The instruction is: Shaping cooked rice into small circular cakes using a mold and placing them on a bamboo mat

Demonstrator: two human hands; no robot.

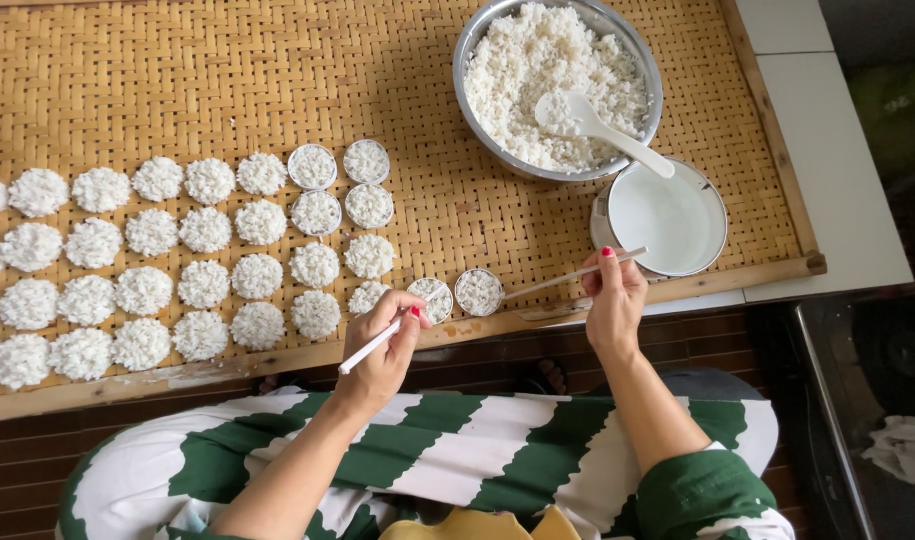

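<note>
Each hand pinches a white stick — left hand over the ring at 6 o'clock, right hand aiming at its neighbour — to press rice flat.

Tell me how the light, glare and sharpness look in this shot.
Head view: soft, even daylight with only faint shadows under the left hand and right hand; the metal bowl shows mild glare on its rim; the rice cakes and woven tray are sharp; the tray's edges bow slightly from the wide lens; the right side falls dark.
</note>
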